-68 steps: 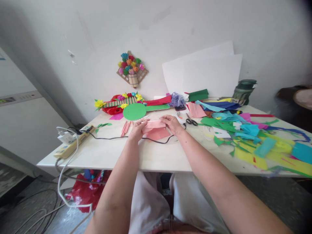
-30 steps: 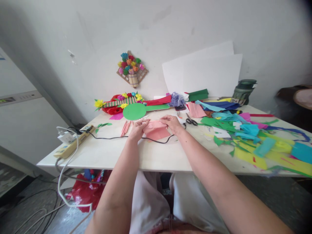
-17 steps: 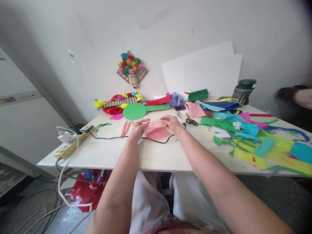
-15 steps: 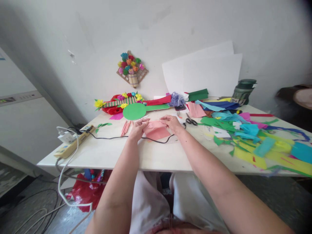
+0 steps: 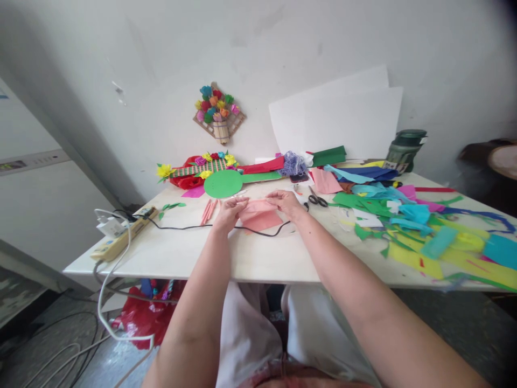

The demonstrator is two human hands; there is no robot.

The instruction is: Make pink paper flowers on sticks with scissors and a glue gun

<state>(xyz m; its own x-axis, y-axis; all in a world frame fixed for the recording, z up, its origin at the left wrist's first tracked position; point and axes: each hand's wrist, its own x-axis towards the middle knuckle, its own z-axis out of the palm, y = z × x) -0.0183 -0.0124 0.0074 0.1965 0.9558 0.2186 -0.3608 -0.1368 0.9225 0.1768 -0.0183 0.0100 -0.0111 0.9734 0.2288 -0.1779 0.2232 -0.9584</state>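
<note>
Centre of frame: left hand [image 5: 228,213] and right hand [image 5: 287,205], fingertips pinched closed, grip opposite ends of pink paper sheet [image 5: 260,221]; even, level tension should limit wrinkling.

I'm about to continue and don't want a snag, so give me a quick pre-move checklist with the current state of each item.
1. Left hand gripping the pink paper: ok, at its left end.
2. Right hand gripping it too: ok, at its right end.
3. Black cord well away from the work: not ok, it runs along the paper's near edge, close to both wrists.
4. Scissors out of the way: ok, lying on the table right of the right hand.
5. Pink rolls apart from the paper: ok, lying left of the left hand.
6. Upper edge of the paper even: cannot tell, fingers cover both ends.
</note>
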